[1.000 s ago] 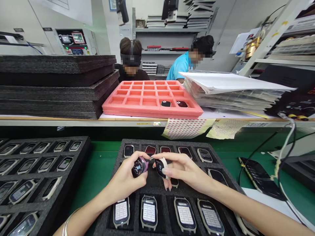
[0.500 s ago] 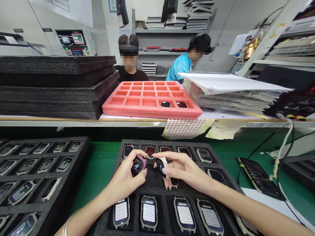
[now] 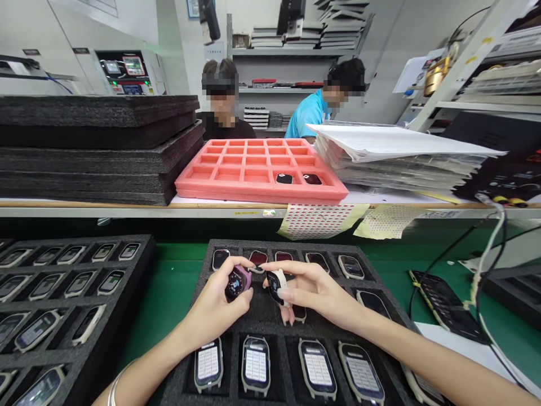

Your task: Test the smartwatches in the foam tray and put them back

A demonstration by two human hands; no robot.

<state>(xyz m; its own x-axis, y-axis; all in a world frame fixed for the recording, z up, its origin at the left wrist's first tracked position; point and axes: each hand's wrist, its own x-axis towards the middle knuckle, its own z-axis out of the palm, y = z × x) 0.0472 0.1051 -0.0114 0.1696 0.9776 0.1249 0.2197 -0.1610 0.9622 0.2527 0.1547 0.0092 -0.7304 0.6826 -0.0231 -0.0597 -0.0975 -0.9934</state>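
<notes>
My left hand [image 3: 213,310] grips a purple smartwatch body [image 3: 237,283], its lit screen tilted toward me. My right hand [image 3: 315,294] pinches a white smartwatch body [image 3: 276,286] beside it. Both hands hover over the middle of a black foam tray [image 3: 211,361] on the green bench. The tray's near row holds several watch bodies [image 3: 256,364] with lit keypad screens; its far row holds dark-screened ones [image 3: 258,258].
A second black foam tray [image 3: 139,254] of watch bodies lies to the left. On the shelf ahead sit a pink foam tray [image 3: 190,183], stacked black foam sheets [image 3: 97,149] and a paper pile [image 3: 397,155]. Cables [image 3: 490,248] hang at right. Two people sit behind.
Both hands stay over the tray with their watches; the purple watch has tilted slightly in my left hand. The person behind has raised their head.
</notes>
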